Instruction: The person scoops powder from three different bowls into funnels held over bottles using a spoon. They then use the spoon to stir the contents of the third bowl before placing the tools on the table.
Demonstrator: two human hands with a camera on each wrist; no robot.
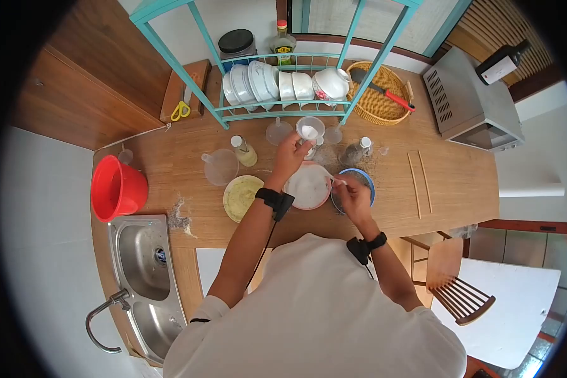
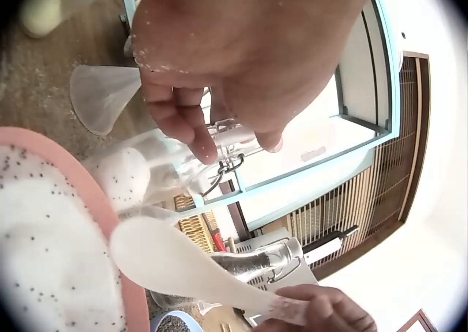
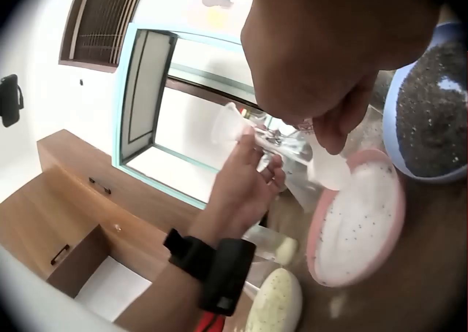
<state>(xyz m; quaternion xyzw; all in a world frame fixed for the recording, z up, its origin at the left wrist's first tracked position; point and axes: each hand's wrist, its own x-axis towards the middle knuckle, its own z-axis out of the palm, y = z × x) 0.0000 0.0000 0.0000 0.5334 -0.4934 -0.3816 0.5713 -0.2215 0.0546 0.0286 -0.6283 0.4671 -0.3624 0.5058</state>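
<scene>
My left hand (image 1: 290, 154) grips a clear plastic funnel (image 1: 310, 129) low down, with white powder inside it. In the left wrist view its fingers curl at the neck of a swing-top glass bottle (image 2: 131, 173), which has white powder in it. My right hand (image 1: 355, 198) pinches the handle of a white plastic spoon (image 2: 172, 262). The spoon's bowl hangs over the near side of a pink-rimmed bowl (image 1: 309, 189) of white powder dotted with dark specks. From the right wrist view, the funnel (image 3: 228, 124) stands above the bottle's mouth.
A blue-rimmed bowl (image 3: 398, 113) of dark grains is at the right, a yellow-filled bowl (image 1: 241, 198) at the left. Stoppered bottles (image 1: 244, 151) and loose funnels (image 1: 220, 167) stand around. Behind are a teal dish rack (image 1: 283, 114) and basket (image 1: 384, 113); chopsticks (image 1: 425, 183) lie right.
</scene>
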